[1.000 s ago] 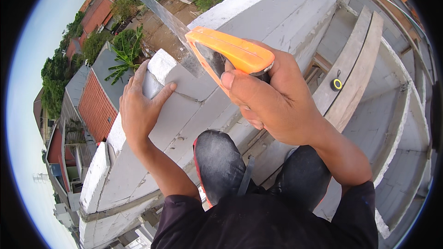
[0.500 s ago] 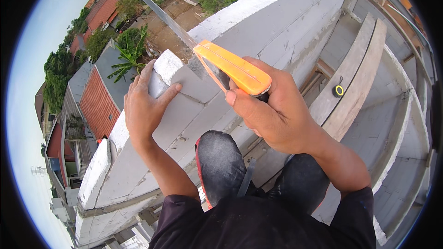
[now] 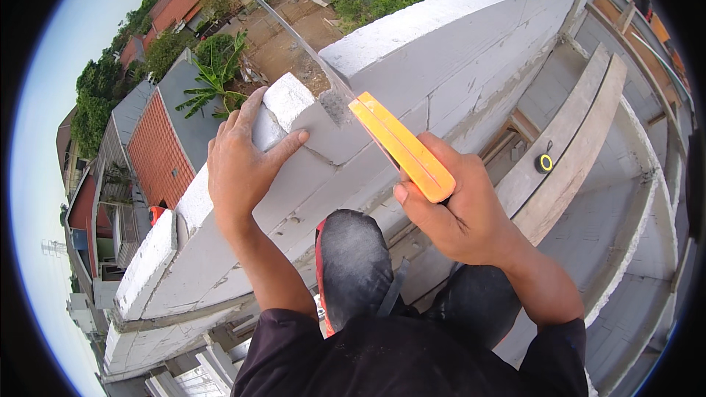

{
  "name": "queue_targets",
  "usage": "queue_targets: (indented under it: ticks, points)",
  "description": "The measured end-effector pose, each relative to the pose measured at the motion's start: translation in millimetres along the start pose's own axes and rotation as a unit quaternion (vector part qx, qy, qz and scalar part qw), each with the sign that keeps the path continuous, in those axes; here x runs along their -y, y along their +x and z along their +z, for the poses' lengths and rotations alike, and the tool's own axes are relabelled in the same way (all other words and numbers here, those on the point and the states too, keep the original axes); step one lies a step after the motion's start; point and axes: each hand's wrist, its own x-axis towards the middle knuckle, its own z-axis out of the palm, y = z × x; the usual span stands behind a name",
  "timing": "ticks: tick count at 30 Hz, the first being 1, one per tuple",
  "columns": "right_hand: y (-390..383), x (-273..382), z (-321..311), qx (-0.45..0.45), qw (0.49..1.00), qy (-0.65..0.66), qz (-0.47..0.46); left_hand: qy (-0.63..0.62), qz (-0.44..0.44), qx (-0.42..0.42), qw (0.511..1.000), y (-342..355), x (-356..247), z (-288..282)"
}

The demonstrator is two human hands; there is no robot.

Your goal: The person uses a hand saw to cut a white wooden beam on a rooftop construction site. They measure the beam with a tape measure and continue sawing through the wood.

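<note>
I have the right hand (image 3: 460, 209) wrapped closed round the orange handle of a saw (image 3: 403, 145), its thin metal blade crossing the notch in the grey block wall (image 3: 456, 73); contact is unclear. I have the left hand (image 3: 243, 158) half open, thumb and fingers straddling a rough-topped block (image 3: 320, 129) on the wall. Weathered wooden planks (image 3: 560, 125) run right of the wall.

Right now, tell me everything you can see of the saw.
The saw has a bright orange, plastic-looking handle and a long, thin, grey, metal-looking blade. The right hand grips the handle's near end. The blade points away, toward the picture's upper left, at the gap in the pale block wall; whether it touches the wall is unclear.
</note>
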Motion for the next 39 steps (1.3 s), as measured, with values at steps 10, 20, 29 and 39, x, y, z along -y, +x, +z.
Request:
queue_targets:
  ticks: [10, 20, 29, 39]
  points:
    - [-9, 14, 6, -0.036, 0.999, -0.002, -0.01, 0.003, -0.014, 0.005, 1.0, -3, 4, 0]
    - [-23, 27, 0, -0.062, 0.977, 0.133, 0.153, 0.019, -0.012, 0.012, 1.0, 3, -3, -7]
    - [-36, 38, -6, -0.117, 0.99, 0.054, -0.057, 0.054, 0.114, -0.039, 0.991, 5, -42, -20]
    - [-56, 28, -9, -0.124, 0.989, -0.007, -0.081, 0.337, 0.226, 0.114, 0.907, 21, -83, 13]
